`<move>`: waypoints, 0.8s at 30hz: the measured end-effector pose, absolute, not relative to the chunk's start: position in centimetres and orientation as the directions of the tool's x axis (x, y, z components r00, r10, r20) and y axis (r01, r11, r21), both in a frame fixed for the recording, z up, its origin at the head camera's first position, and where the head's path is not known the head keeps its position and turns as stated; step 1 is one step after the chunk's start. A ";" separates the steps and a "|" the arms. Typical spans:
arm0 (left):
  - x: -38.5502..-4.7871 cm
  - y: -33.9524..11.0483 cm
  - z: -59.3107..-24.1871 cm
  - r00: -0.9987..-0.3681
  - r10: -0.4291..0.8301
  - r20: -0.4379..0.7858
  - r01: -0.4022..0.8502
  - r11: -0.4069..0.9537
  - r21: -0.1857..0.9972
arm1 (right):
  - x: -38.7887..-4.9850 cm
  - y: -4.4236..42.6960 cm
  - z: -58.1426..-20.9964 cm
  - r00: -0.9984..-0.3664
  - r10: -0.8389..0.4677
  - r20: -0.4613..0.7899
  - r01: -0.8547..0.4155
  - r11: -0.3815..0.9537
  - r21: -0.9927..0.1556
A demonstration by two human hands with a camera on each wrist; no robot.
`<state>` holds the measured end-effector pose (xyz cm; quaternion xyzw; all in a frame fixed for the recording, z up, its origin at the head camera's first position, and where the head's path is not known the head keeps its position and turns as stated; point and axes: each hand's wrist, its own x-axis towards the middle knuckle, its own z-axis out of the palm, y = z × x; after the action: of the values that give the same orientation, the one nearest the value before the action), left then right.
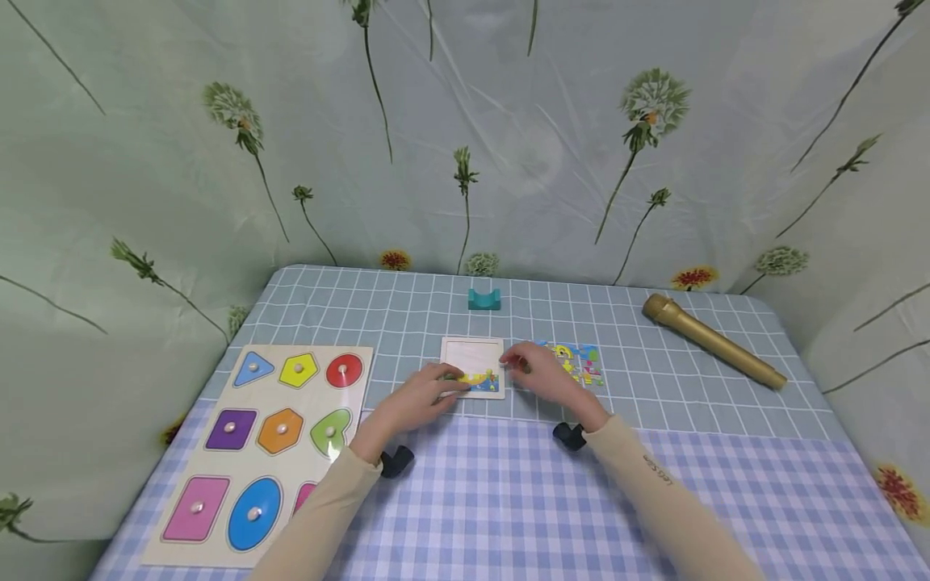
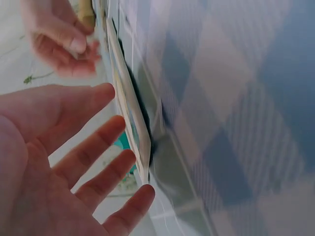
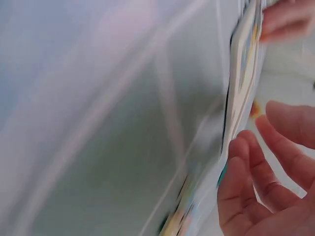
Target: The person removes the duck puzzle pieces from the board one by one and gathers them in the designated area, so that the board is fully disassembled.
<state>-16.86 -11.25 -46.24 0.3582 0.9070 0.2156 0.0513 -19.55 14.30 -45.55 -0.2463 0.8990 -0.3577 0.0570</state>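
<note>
A small wooden tray lies mid-table, with joined yellow and blue puzzle pieces along its near side. My left hand reaches over the tray's near left corner, fingertips at the pieces; in the left wrist view its fingers are spread and hold nothing. My right hand hovers at the tray's right edge, between it and more puzzle pieces. In the right wrist view this hand has loosely bent fingers, with no piece visible between them. Its wrist and palm partly cover the right-hand pieces in the head view.
To the left lies a large board of coloured knobbed shapes, partly under the left sleeve. A teal curved block stands behind the tray. At the right back is a gold microphone-shaped stick. A dandelion-print cloth hangs behind the table.
</note>
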 end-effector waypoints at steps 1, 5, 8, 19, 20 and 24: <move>-16.8 -11.1 -46.3 -0.729 0.682 0.054 0.635 0.646 0.423 | -19.4 13.8 -45.6 -0.862 -0.503 0.062 -0.415 0.628 -0.659; -16.6 -10.7 -46.5 -0.724 0.689 0.026 0.640 0.658 0.397 | -18.7 12.1 -45.7 -0.846 -0.533 0.026 -0.454 0.694 -0.558; -16.5 -10.6 -46.6 -0.733 0.680 0.022 0.633 0.670 0.387 | -18.5 11.4 -45.8 -0.857 -0.515 0.017 -0.457 0.745 -0.486; -16.4 -10.5 -46.1 -0.745 0.667 0.015 0.607 0.669 0.429 | -18.5 11.2 -45.6 -0.882 -0.470 -0.006 -0.373 0.707 -0.601; -16.5 -10.5 -46.1 -0.746 0.666 0.013 0.604 0.668 0.434 | -18.5 11.3 -45.6 -0.884 -0.467 -0.004 -0.361 0.689 -0.629; -16.6 -10.6 -46.0 -0.746 0.666 0.013 0.601 0.665 0.444 | -18.8 11.6 -45.7 -0.881 -0.474 0.015 -0.340 0.609 -0.717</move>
<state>-16.60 -10.58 -46.02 0.3482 0.9093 0.2151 0.0752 -18.80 11.55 -45.72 -0.2278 0.8926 -0.3790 0.0884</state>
